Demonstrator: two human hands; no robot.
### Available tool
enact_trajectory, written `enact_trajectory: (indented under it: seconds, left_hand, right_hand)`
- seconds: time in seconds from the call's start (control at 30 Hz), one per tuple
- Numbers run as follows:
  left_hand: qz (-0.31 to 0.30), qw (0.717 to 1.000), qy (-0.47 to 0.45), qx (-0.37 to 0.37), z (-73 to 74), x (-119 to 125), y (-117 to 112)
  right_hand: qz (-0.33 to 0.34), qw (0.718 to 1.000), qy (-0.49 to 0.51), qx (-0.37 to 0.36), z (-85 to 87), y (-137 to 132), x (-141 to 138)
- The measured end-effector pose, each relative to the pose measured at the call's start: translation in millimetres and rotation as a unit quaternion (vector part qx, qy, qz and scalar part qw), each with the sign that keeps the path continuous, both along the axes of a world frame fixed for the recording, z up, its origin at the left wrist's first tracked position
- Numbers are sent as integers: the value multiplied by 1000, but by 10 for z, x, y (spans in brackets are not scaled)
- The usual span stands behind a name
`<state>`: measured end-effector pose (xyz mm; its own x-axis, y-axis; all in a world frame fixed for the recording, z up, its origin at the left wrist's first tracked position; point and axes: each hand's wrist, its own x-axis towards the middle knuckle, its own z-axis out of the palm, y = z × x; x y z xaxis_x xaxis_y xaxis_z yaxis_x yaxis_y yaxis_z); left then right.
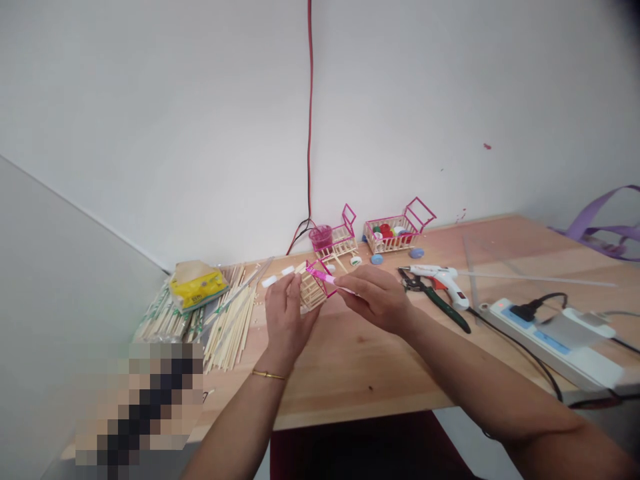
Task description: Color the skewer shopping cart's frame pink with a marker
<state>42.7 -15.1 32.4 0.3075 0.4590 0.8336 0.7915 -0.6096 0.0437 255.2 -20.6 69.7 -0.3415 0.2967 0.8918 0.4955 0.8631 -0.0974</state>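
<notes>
In the head view, my left hand (290, 310) is closed around a small basket made of wooden sticks (313, 293), which is tilted and has some magenta-painted edges. My right hand (377, 297) grips a slim paintbrush (327, 278) with a pale handle and a bright pink tip. Its tip lies over the basket's painted frame; whether it touches I cannot tell. Behind my hands is a clear cup of magenta paint (321, 237). Beside the cup stands a second stick cart (341, 243) with a painted rim and handle.
A finished-looking cart (393, 233) holds colourful caps at the back. To the right lie pliers (440, 303), a hot glue gun (445, 283) and a power strip (550, 343) with cords. At left are loose wooden sticks (233, 327) and a yellow packet (197, 287).
</notes>
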Motion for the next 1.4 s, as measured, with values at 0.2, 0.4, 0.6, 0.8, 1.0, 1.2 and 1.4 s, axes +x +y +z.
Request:
enact_trajectory:
  seconds: [0.2,0.4,0.6,0.8,1.0,1.2,1.4]
  left_hand:
    - [3,1000,3,5,-5,1,8]
    - [4,1000,9,8,-2,9,-6]
    - [13,999,30,15,13,22,-22]
    - [14,1000,16,12,10,22,-23]
    - [9,1000,8,0,2,17,-15]
    - [5,1000,-1,-6,11,22,-16]
    - [10,1000,1,-6,11,5,-22]
  right_hand:
    - [-15,1000,7,8,8,-1,4]
    - [-23,1000,13,8,29,-11,-3]
    - [-20,1000,2,13,59,-35,-2]
    - [-15,1000,4,11,81,-47,14]
    - [-14,1000,5,12,70,-38,9]
    - [-26,1000,6,8,60,-16,41]
    - [-44,998,28,20,115,-27,68]
